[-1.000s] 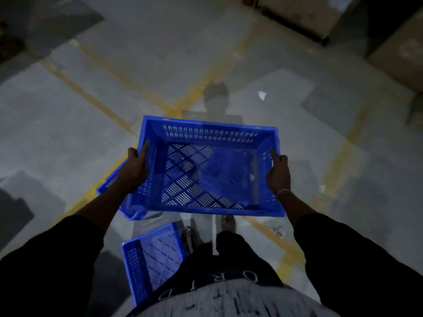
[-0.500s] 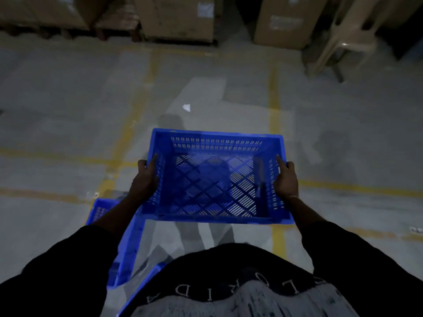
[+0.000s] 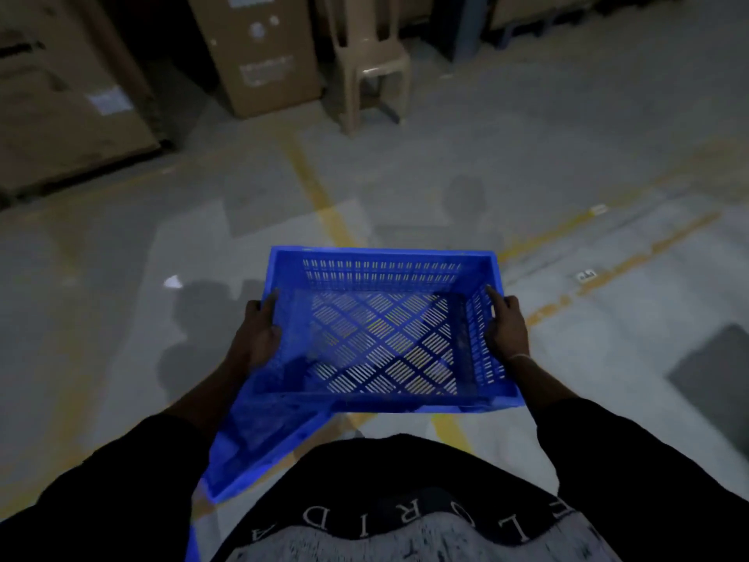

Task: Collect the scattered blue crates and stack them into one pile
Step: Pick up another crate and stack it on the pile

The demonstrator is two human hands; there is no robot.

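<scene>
Dim, bluish light throughout, with the upper corners nearly black. The brightest thing is the slotted blue plastic crate [image 3: 385,330], its colour oversaturated; pale floor glows through the slots between the left hand [image 3: 257,334] and the right hand [image 3: 506,330]. Both hands read as dark shapes with little detail. Soft overlapping shadows lie on the grey concrete floor [image 3: 121,318] out beyond the left hand. A second blue crate [image 3: 259,444] under the left forearm is smeared with blur. The brown cardboard boxes [image 3: 259,54] far ahead of the hands look soft and murky. Straight floor lines bend towards the edges: wide-angle distortion.
</scene>
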